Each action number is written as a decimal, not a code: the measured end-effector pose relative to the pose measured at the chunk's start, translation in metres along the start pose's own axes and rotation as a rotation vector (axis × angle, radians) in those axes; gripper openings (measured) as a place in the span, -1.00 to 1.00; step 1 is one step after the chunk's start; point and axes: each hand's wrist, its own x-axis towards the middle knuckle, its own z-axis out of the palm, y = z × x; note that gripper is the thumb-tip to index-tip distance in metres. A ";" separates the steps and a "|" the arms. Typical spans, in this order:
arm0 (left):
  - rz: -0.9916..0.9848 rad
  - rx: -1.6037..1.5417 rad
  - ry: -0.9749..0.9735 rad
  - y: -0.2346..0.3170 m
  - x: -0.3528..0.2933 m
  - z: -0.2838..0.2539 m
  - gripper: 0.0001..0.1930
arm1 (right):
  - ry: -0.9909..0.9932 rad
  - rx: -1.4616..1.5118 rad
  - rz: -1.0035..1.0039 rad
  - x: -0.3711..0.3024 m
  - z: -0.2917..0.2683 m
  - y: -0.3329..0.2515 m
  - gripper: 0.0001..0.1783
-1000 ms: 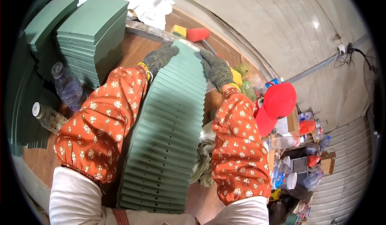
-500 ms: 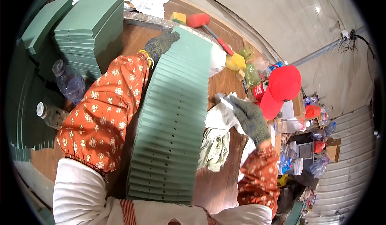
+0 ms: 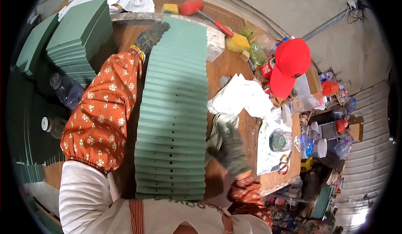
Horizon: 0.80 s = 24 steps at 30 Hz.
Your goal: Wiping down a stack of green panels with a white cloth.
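A long row of overlapping green panels, several with small dark holes, fills the middle of the bench before me. My left hand, in a dark grey-green glove, grips the row's far left corner; its thumb is hidden. Right of the row, my right hand, gloved alike and slightly blurred, lies over a crumpled pale green cloth. Its thumb stands apart from the stretched fingers, and the grip is open. A white cloth lies just beyond that hand.
Stacks of green panels and clear bottles stand at left. A red-headed mallet lies at the far edge near a sponge. To the right are a red cap, a glass jar and scissors.
My right hand has moved from the white cloth nearer to me, onto the pale green cloth. The whitish piece at its fingertips is no longer seen there. My left hand stays on the panels' corner.
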 end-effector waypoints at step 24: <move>0.082 0.015 -0.006 -0.006 -0.001 -0.011 -0.65 | 0.099 -0.120 -0.664 0.288 -0.071 -0.081 -0.55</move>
